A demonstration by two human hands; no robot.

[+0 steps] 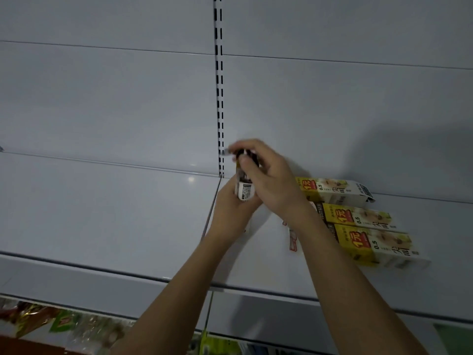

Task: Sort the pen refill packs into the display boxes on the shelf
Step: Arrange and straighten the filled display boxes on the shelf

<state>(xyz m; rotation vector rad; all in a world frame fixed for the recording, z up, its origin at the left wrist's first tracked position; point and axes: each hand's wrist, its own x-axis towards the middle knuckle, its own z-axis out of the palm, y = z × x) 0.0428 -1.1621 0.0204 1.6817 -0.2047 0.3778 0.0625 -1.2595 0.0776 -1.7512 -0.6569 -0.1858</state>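
My left hand grips the lower end of an upright refill pack, a narrow white box with a barcode and dark contents at its top. My right hand curls over the pack's upper end, fingers at its top flap; that part is blurred. Both hands hover over the white shelf. To the right, three yellow-and-white display boxes lie side by side on the shelf: the far one, the middle one and the near one. My right forearm crosses their left ends.
A slotted upright runs down the white back panel to the shelf. A small red-and-white scrap lies on the shelf under my right wrist. Below the shelf's front edge, colourful packaged goods hang at the lower left.
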